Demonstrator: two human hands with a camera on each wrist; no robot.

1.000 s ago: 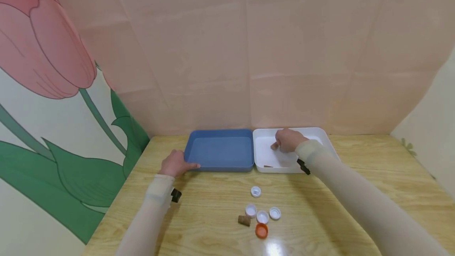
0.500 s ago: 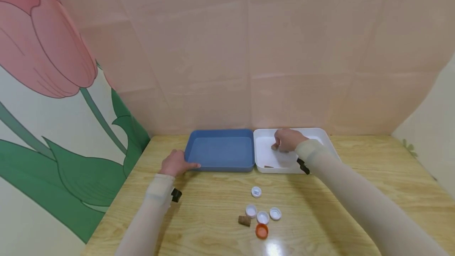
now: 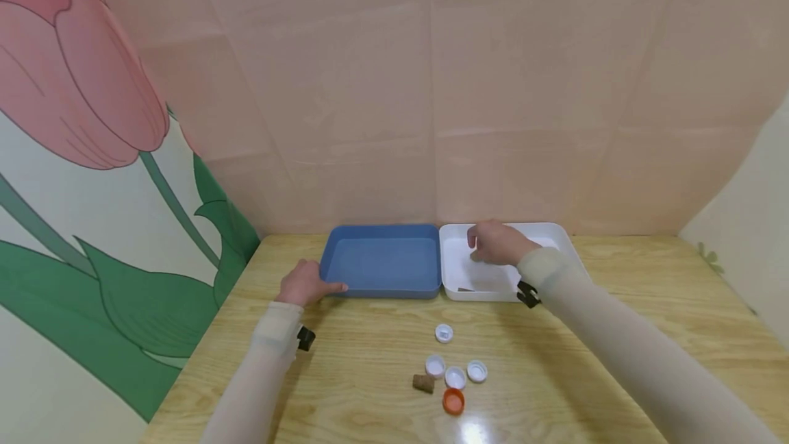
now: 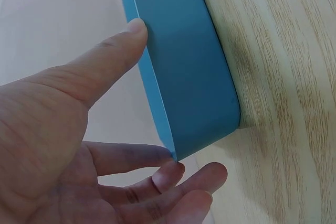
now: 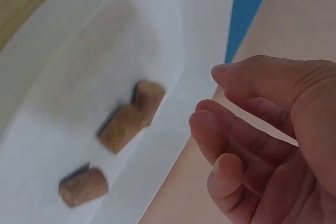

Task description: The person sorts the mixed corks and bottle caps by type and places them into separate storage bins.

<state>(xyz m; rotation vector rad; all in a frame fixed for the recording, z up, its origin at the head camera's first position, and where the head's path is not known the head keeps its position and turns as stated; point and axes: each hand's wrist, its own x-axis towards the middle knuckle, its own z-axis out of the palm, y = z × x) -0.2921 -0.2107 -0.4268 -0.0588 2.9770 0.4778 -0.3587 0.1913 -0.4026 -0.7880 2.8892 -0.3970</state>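
My left hand (image 3: pixel 303 284) rests at the near left corner of the blue tray (image 3: pixel 381 260). In the left wrist view its thumb lies straight against the rim and the index fingertip touches the corner. My right hand (image 3: pixel 502 244) is above the white tray (image 3: pixel 548 230), fingers loosely bent, with nothing between them. Below it, the right wrist view shows a cork (image 5: pixel 84 187) apart from two others, a middle cork (image 5: pixel 119 128) and an upper cork (image 5: pixel 149 98), which lie together on the tray floor.
The trays stand side by side at the table's back. Nearer me lie a brown cork (image 3: pixel 423 383), an orange bottle cap (image 3: pixel 453 401) and several white bottle caps (image 3: pixel 477 371). A pink-beige sheet (image 3: pixel 425 88) hangs behind the trays.
My right hand has let go of a cork in the white tray and lifted a little, its fingers parting. My left hand has stayed at the blue tray's corner.
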